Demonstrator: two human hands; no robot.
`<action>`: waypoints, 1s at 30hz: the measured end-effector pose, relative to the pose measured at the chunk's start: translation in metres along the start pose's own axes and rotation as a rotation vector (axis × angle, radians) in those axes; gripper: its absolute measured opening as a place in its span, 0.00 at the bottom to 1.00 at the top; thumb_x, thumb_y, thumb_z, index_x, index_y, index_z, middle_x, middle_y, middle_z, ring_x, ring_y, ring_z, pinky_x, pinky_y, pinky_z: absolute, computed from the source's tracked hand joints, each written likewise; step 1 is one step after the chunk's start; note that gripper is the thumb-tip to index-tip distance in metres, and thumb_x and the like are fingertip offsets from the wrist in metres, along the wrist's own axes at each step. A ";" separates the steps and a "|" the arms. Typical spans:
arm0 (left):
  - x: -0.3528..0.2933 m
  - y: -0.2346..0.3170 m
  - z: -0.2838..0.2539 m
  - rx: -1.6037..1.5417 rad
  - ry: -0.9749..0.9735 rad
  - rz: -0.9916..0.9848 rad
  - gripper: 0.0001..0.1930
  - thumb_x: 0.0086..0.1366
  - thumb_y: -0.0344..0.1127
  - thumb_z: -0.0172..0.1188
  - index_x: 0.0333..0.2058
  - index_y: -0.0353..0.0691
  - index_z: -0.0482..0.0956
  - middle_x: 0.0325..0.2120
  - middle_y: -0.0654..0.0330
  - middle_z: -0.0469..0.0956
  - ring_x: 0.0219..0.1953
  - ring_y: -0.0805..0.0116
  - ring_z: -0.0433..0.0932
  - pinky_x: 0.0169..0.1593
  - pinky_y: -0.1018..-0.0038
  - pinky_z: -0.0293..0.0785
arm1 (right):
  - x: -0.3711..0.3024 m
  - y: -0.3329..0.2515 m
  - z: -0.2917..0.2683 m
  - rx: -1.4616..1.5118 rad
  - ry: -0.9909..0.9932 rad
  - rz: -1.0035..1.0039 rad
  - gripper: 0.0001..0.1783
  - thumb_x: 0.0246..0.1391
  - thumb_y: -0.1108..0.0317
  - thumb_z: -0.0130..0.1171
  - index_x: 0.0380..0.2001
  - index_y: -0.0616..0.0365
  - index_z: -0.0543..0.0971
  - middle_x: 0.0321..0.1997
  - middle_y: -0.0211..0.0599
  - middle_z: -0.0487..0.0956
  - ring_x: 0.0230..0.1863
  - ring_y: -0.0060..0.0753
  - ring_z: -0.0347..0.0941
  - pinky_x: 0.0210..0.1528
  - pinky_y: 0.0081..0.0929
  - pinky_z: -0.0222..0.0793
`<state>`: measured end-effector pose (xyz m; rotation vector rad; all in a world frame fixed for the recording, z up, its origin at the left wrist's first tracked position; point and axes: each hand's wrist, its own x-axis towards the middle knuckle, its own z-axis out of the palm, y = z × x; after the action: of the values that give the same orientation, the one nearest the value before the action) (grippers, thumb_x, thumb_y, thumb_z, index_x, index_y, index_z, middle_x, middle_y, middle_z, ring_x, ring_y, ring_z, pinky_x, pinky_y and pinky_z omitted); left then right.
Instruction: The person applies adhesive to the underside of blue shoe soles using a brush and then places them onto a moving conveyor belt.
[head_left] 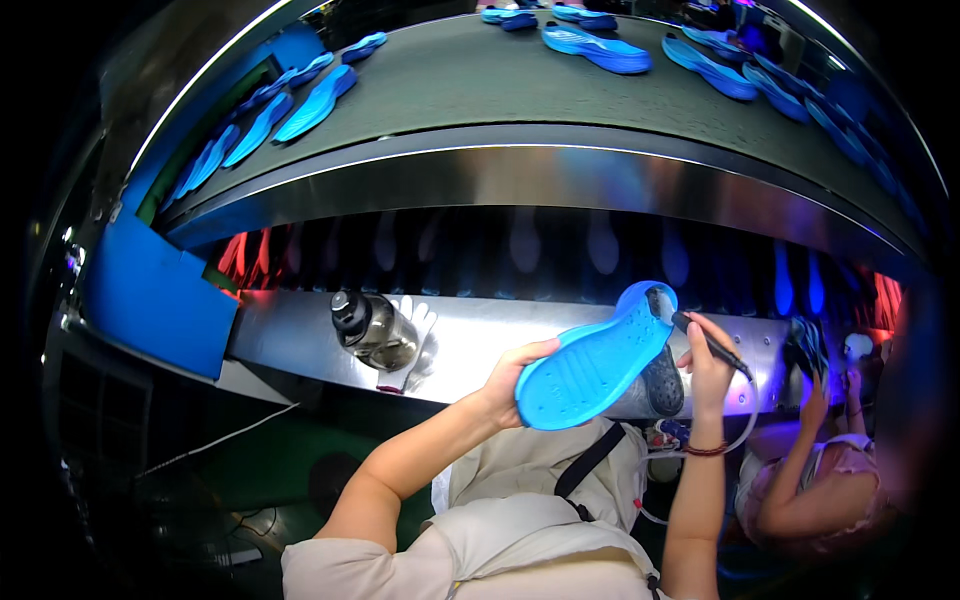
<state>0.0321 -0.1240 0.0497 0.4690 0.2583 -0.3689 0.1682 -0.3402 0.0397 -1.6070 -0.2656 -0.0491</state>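
Note:
My left hand (508, 385) grips a bright blue shoe sole (585, 372) by its wide forefoot end, thumb on the upper face. The sole is tilted, heel pointing up and to the right. A dark patch (655, 303) shows at the heel. My right hand (708, 365) is closed around a black pen-like tool (716, 347) trailing a thin pale hose. The tool's tip is at the heel's edge; whether it touches is too small to tell. Below the heel, a dark perforated sole-shaped piece (662, 382) lies on the metal bench (480, 340).
A dark drink bottle (378, 335) stands on the bench beside a white glove (418, 318). Beyond, a conveyor belt (450, 90) carries several blue soles (598, 50). A blue panel (150, 290) borders the left. Another person (820, 490) works close by on the right.

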 end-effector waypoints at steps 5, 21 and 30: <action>-0.019 0.019 -0.003 0.162 0.106 0.250 0.31 0.61 0.48 0.46 0.58 0.33 0.57 0.52 0.44 0.65 0.49 0.45 0.70 0.49 0.46 0.68 | -0.046 -0.018 0.012 0.277 -0.469 0.056 0.12 0.50 0.72 0.56 0.35 0.71 0.77 0.36 0.50 0.79 0.10 0.17 0.64 0.11 0.12 0.56; 0.078 0.240 0.093 0.257 0.116 1.023 0.32 0.63 0.50 0.42 0.60 0.34 0.53 0.60 0.52 0.57 0.60 0.60 0.59 0.62 0.64 0.54 | -0.004 0.037 -0.013 0.714 -0.196 0.342 0.12 0.55 0.71 0.51 0.39 0.68 0.75 0.40 0.48 0.78 0.18 0.21 0.68 0.21 0.15 0.65; 0.259 0.308 0.147 1.890 0.567 1.747 0.32 0.56 0.42 0.54 0.58 0.39 0.59 0.58 0.47 0.59 0.60 0.51 0.57 0.62 0.65 0.52 | 0.007 0.037 -0.044 0.622 -0.085 0.378 0.12 0.55 0.69 0.53 0.41 0.63 0.76 0.32 0.34 0.78 0.20 0.19 0.69 0.22 0.13 0.64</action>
<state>0.4127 -0.0143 0.2130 2.3760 -0.1266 1.4878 0.1883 -0.3844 0.0078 -1.0164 -0.0279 0.3615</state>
